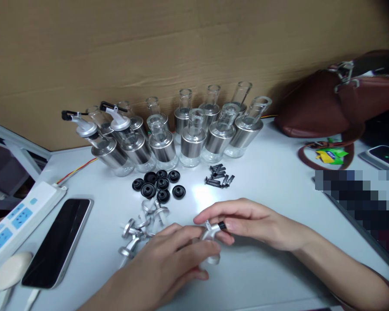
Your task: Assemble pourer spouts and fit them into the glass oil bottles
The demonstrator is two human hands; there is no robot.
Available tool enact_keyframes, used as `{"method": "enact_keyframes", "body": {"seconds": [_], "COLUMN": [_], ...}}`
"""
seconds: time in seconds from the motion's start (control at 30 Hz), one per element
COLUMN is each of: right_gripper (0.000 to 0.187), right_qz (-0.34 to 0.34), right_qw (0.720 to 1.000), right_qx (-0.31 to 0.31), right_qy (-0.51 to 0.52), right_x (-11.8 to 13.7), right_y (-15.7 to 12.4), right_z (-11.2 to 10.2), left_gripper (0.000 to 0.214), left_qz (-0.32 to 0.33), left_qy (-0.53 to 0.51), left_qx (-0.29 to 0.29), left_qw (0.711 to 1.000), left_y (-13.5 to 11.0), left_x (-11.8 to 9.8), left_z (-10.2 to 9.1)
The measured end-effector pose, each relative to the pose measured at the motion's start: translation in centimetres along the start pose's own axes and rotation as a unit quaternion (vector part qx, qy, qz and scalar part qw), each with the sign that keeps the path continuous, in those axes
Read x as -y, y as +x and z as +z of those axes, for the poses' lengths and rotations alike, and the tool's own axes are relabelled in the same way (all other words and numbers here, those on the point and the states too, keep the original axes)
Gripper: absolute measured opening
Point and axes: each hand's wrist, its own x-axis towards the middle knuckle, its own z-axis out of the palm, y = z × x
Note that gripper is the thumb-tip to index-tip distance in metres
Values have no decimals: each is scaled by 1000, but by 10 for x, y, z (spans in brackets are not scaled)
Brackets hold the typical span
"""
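Observation:
Low over the table, my left hand (178, 255) is closed around a silver pourer spout (210, 234), its narrow end pointing right. At that end sits a small black cap (221, 225), pinched between the thumb and fingers of my right hand (262, 221). Loose silver pourer spouts (129, 229) lie in a heap beyond my left hand. Behind them are several round black stoppers (148, 190), and farther right a little pile of slim black caps (213, 182). Part of the held spout is hidden by my left fingers.
Glass bottles with steel bands (192, 144) stand in two rows at the back; two on the left carry pourers (119, 122). A phone (56, 244), power strip (19, 220) and white puck (13, 271) lie left. A brown bag (314, 103) and green-yellow packet (331, 155) are right.

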Motion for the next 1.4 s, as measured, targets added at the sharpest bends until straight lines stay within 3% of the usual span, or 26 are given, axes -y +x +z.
{"method": "enact_keyframes", "body": {"seconds": [0.27, 0.5, 0.67, 0.77, 0.83, 0.93, 1.1, 1.3, 1.4], "right_gripper": [31, 35, 28, 23, 21, 16, 3, 12, 19], "right_qz": [-11, -7, -49, -62, -65, -68, -60, -79, -81], "right_qw": [999, 1000, 998, 994, 992, 988, 983, 980, 976], "right_qx": [40, 5, -21, -31, -42, -75, -140, -155, -194], "right_qy": [10, -2, 45, 79, 100, 115, 102, 93, 49], "right_x": [-2, -1, -4, -6, -6, -4, 1, 4, -1], "right_y": [2, 1, 2, 3, 4, 4, 5, 6, 7], "right_z": [1, 4, 3, 2, 1, 1, 2, 1, -1], "left_gripper": [23, 28, 34, 23, 17, 9, 8, 8, 7], "left_qz": [-3, 7, -50, -124, -157, -195, -248, -258, -267], "left_qy": [-36, -40, -17, 102, 212, 319, 373, 371, 361], "left_qx": [20, -5, -113, -226, -257, -223, -159, -133, -119], "left_qw": [999, 999, 992, 961, 930, 900, 880, 882, 886], "left_y": [1, -4, -8, -8, -8, -8, -9, -9, -9], "left_x": [0, 5, 14, 23, 30, 39, 41, 40, 41], "left_z": [1, 3, 1, -6, -12, -19, -22, -22, -22]}}
